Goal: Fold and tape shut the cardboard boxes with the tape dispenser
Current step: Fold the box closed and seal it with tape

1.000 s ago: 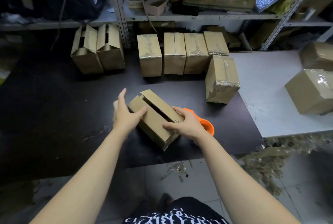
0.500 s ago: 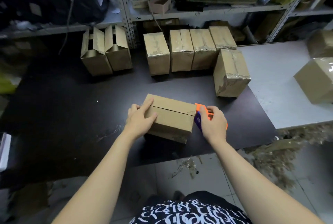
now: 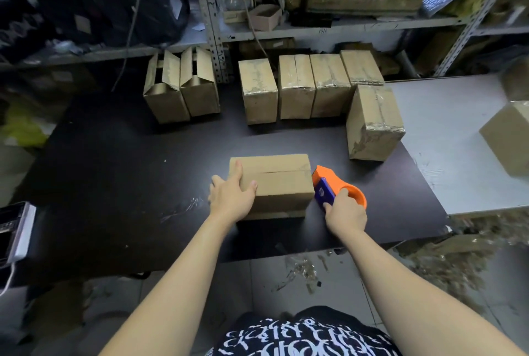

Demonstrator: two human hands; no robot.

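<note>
- Five taped boxes [image 3: 315, 86] sit behind; two open boxes [image 3: 180, 89] wait.
- My box [image 3: 280, 183]: flaps folded, seam bare.
- Left hand [image 3: 232, 198] presses it, fingers straight; right hand [image 3: 346, 215] grips dispenser [image 3: 332, 177] beside it.

R hand [image 3: 346, 215] hides rear of tape dispenser [image 3: 336, 183]; its fingers [image 3: 343, 192] mostly out of sight. Rightmost box [image 3: 509, 138] cut by frame edge. Device [image 3: 17, 229] at left also cut, screen unreadable.

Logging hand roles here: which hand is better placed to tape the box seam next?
Right: the right hand grips the tape dispenser at the right end of the box; the left hand presses its left end.
</note>
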